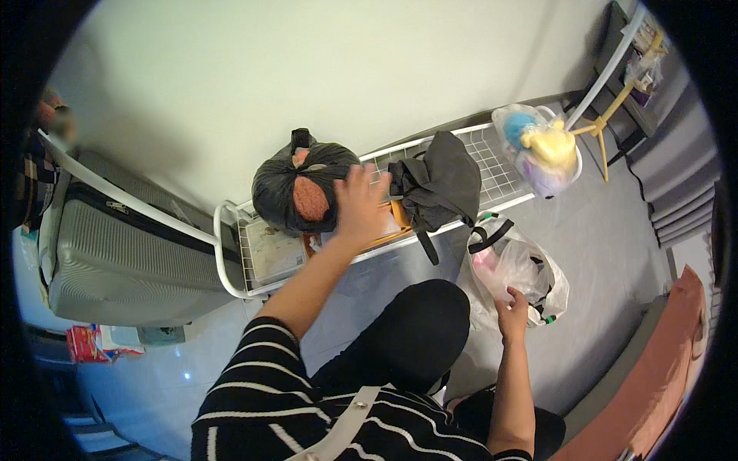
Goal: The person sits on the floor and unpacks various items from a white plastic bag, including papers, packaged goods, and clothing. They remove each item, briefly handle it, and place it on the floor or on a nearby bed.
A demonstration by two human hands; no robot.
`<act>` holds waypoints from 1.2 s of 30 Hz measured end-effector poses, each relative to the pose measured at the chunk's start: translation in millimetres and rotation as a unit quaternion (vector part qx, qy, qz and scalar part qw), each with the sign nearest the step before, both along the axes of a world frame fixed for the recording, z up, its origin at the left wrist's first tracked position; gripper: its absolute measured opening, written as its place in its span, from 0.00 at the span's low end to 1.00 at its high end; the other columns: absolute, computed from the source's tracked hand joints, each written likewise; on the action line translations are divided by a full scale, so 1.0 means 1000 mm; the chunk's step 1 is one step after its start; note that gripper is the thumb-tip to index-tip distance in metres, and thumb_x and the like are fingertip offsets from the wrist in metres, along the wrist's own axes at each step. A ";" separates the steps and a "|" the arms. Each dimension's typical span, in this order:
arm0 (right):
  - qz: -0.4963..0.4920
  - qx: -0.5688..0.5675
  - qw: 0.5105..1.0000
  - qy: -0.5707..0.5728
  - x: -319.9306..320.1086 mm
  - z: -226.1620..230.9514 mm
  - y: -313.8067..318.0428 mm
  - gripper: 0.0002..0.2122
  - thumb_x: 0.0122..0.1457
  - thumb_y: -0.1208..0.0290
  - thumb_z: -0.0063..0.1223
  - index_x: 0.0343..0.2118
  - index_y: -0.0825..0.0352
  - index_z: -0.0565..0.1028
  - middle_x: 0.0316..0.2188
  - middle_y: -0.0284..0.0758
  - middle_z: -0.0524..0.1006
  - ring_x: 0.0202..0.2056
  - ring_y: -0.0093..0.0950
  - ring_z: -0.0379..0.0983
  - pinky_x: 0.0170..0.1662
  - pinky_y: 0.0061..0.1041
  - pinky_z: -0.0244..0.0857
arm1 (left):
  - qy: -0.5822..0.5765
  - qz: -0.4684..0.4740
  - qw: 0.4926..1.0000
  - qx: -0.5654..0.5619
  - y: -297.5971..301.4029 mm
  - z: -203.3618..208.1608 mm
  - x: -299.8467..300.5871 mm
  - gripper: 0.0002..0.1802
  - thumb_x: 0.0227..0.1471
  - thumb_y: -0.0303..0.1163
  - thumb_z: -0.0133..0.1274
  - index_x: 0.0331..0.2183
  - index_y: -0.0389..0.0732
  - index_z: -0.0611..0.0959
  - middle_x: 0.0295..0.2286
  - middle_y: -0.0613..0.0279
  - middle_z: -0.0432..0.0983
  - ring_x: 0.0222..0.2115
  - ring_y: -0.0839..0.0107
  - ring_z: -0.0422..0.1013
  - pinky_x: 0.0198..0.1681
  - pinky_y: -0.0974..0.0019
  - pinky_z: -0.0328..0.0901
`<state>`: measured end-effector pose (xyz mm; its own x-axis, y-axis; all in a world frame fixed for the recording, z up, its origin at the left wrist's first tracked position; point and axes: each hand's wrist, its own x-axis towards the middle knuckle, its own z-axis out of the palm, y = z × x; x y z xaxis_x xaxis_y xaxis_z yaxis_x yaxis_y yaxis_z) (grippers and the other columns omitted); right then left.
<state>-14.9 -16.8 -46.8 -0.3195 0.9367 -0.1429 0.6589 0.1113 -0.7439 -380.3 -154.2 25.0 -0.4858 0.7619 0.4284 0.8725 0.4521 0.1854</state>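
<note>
My left hand reaches over the rack with its fingers spread, next to a knotted black plastic bag that has a torn gap showing pinkish fabric. I cannot tell whether the fingers touch the bag. Just right of that hand lies a dark grey cloth bag with a hanging strap. My right hand is at the opening of a white carrier bag on the floor. Its thumb and fingers pinch the edge of a clear plastic bag with something pink in it.
The low white wire rack runs along the wall, with flat papers at its left end. A clear bag of plush toys sits at its right end. A grey suitcase stands left; an orange-brown cushion is at right.
</note>
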 end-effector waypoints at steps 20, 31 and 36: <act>-0.065 0.029 0.997 -0.003 0.057 0.045 -0.009 0.18 0.48 0.69 0.61 0.43 0.67 0.75 0.41 0.39 0.77 0.39 0.33 0.73 0.43 0.30 0.67 | -0.213 0.033 0.966 0.139 0.190 0.031 -0.037 0.14 0.43 0.28 0.47 0.35 0.35 0.80 0.32 0.41 0.76 0.36 0.46 0.72 0.41 0.51 0.65; 0.007 0.228 0.944 0.239 0.016 0.219 0.019 0.38 0.46 0.62 0.64 0.58 0.71 0.57 0.55 0.48 0.62 0.54 0.41 0.62 0.54 0.34 0.60 | -0.603 -0.289 0.671 0.321 0.125 0.337 0.077 0.17 0.55 0.30 0.40 0.41 0.28 0.74 0.37 0.51 0.74 0.35 0.63 0.71 0.42 0.62 0.65; -0.108 0.605 0.765 0.194 0.028 0.343 0.012 0.47 0.42 0.69 0.66 0.62 0.68 0.47 0.62 0.47 0.51 0.63 0.43 0.46 0.62 0.38 0.44 | -0.556 -0.356 0.706 0.258 0.111 0.375 0.158 0.18 0.56 0.32 0.40 0.42 0.28 0.74 0.37 0.50 0.74 0.36 0.63 0.72 0.41 0.61 0.66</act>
<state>13.0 -4.8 296.3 0.0630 0.3453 0.9364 0.5155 0.7922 -0.3268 -222.0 -43.7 400.5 -0.3126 0.8646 0.3935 0.0308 -0.4048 0.9139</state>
